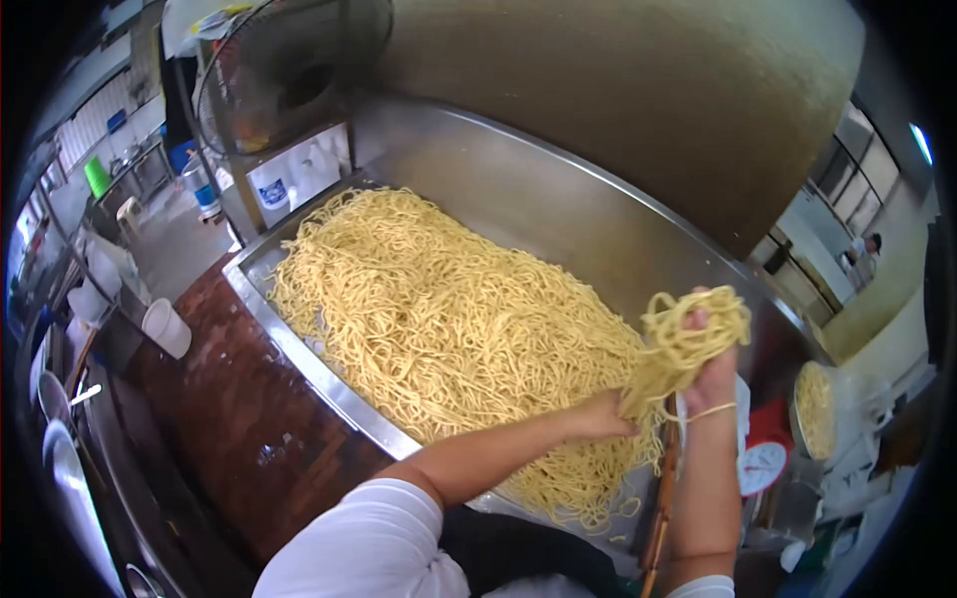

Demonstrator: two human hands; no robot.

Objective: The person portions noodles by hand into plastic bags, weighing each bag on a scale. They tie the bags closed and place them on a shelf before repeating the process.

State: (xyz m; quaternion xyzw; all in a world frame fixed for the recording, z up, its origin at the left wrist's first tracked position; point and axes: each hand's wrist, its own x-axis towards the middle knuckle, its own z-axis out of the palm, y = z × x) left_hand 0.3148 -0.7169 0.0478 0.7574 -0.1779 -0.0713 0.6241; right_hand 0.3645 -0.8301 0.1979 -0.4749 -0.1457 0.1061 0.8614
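A large heap of thick yellow noodles [449, 309] fills much of a metal tray [518, 189]. At the tray's right end, my right hand [710, 364] is raised with a bunch of noodles [698, 324] draped over and around its fingers. Lower down, my left hand [603, 414] grips the hanging part of that bunch, its fingertips partly hidden by the strands. A thin yellowish loop circles my right wrist. Below the hands, loose strands lie along the tray's near right corner.
A red scale [766, 460] with a white dial stands right of my right forearm, near a bowl of noodles [814, 409]. Wooden sticks [660, 508] lie along the tray's right end. A fan [289, 75] stands behind the far left corner. A white bucket [166, 329] is at left.
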